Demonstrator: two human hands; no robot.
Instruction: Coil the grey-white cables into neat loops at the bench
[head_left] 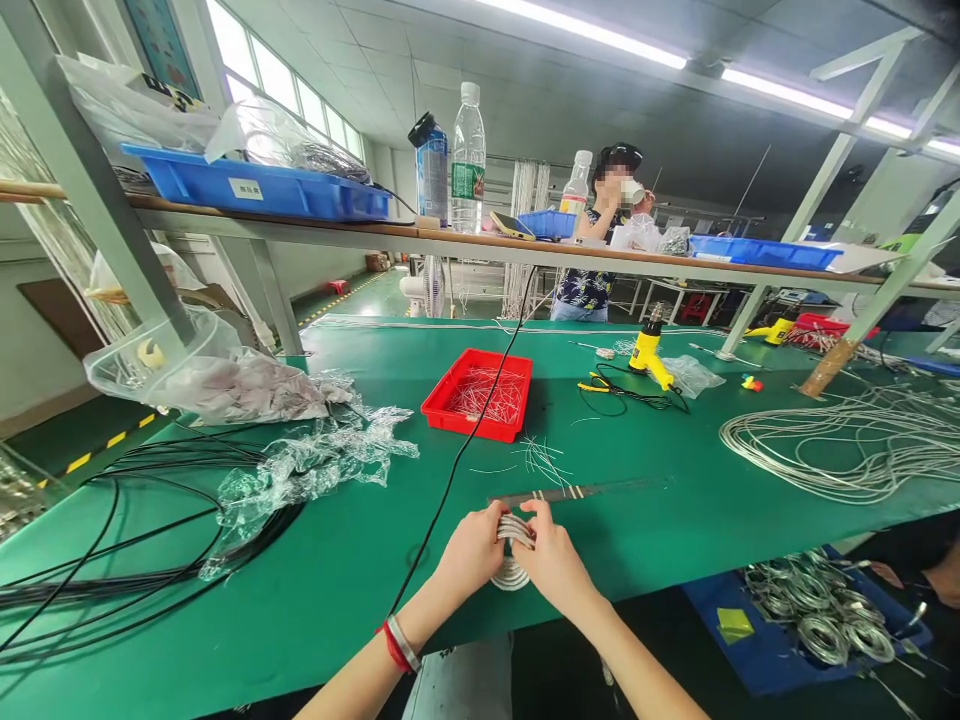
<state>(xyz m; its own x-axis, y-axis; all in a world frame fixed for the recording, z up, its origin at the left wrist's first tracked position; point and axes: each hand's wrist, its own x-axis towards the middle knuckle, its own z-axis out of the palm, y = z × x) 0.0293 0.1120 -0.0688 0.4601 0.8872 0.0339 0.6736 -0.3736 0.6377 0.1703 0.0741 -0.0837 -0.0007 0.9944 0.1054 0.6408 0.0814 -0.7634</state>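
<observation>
My left hand (472,552) and my right hand (555,560) grip a small coil of silver-white cable (511,572) from both sides, just above the green work mat (360,610). My fingers hide the top of the coil. A long steel ruler (577,492) lies just beyond my right hand, apart from it. A thin black cable (450,490) runs across the mat to the left of my left hand. Several short cut wires (541,460) lie scattered farther forward.
A red tray of cut wires (459,395) and a yellow heat gun (649,352) stand ahead. Black cable (127,540) and plastic wrap (315,465) lie left, white cable (847,440) right. A blue bin (780,650) holds coils at lower right. A co-worker (592,250) sits beyond the shelf.
</observation>
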